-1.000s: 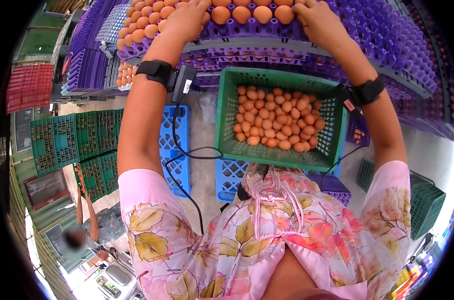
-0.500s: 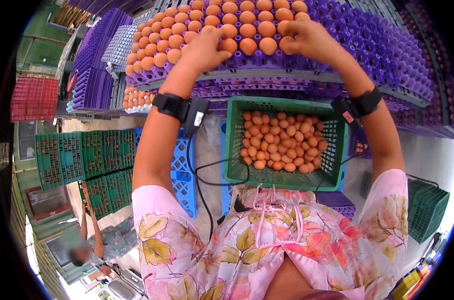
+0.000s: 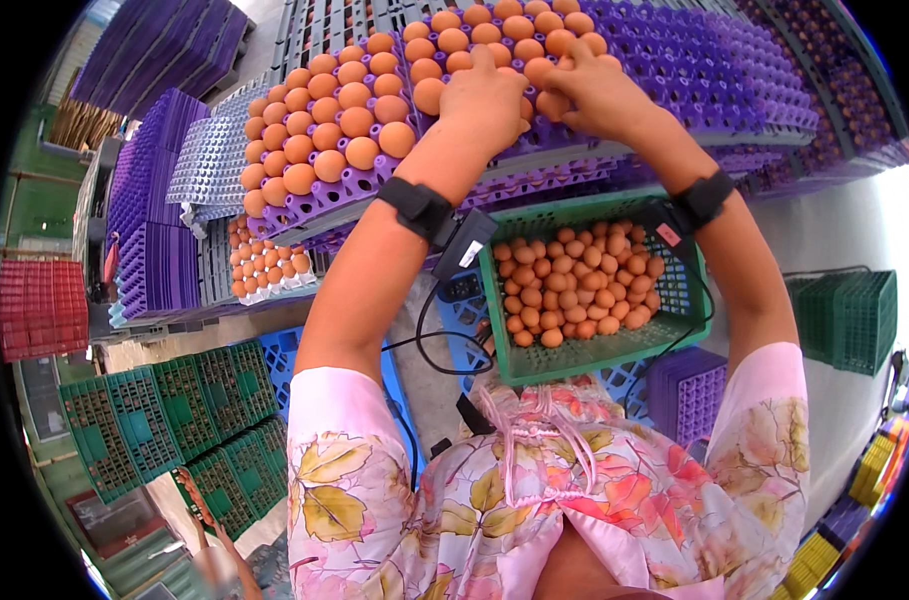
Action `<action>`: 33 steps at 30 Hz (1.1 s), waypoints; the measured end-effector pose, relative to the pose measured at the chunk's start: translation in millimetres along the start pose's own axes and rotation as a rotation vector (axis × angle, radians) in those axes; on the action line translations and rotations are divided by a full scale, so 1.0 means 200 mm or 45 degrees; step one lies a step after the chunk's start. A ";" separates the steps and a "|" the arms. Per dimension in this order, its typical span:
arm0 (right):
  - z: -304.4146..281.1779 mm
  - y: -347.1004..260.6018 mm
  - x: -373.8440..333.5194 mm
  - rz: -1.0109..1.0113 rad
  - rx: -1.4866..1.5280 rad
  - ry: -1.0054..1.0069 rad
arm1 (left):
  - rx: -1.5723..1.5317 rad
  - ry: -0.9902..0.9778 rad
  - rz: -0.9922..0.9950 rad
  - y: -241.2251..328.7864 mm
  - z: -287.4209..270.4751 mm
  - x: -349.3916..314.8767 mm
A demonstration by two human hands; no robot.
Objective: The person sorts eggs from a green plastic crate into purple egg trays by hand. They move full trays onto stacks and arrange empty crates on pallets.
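Brown eggs [image 3: 354, 122] fill a purple egg tray at the left of the stack, and more brown eggs [image 3: 520, 28] sit in the purple tray [image 3: 542, 133] beside it. Over the near rows of that second tray, my left hand [image 3: 482, 105] curls its fingers down around eggs; the palm side is hidden. Close to its right, my right hand [image 3: 604, 95] has fingers and thumb bent around eggs in the same tray. Below my hands stands a green plastic crate [image 3: 601, 366], holding many loose brown eggs [image 3: 577, 285].
Bare purple egg trays [image 3: 694, 80] lie on the right. Stacked purple trays [image 3: 154, 270] and grey trays [image 3: 214, 160] stand left. Green crates [image 3: 174, 405] and a person's arm [image 3: 236, 565] are lower left. A black cable [image 3: 421, 345] hangs from my left wrist's strap.
My left hand has moved right, closer to my right hand, both still at the eggs. The view has turned, and the green crate now appears tilted.
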State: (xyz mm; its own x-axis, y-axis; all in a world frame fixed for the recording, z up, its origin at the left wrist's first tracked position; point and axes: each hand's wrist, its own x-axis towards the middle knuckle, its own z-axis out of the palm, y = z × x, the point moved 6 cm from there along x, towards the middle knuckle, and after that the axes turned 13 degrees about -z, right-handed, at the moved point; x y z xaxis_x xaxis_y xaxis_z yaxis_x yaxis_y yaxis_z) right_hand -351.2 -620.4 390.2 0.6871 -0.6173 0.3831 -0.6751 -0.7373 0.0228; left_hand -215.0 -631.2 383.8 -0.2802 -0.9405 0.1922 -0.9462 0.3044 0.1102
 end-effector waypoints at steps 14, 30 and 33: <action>0.03 0.02 -0.58 0.640 1.375 0.209 | -0.625 0.058 0.239 0.11 -0.01 -0.38; 1.19 -0.75 -1.49 0.430 0.880 -0.925 | -0.309 -1.190 -0.137 0.24 1.46 -1.27; 0.89 -0.60 -1.12 0.314 0.984 -1.013 | -0.760 -0.605 -0.081 0.08 0.76 -1.01</action>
State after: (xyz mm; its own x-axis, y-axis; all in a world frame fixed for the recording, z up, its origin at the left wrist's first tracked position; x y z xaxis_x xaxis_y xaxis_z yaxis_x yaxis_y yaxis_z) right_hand -376.4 -443.0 137.4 0.7197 -0.5650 -0.4034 -0.6589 -0.3729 -0.6533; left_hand -198.8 -459.9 197.8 -0.3957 -0.8817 -0.2571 -0.7524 0.1507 0.6412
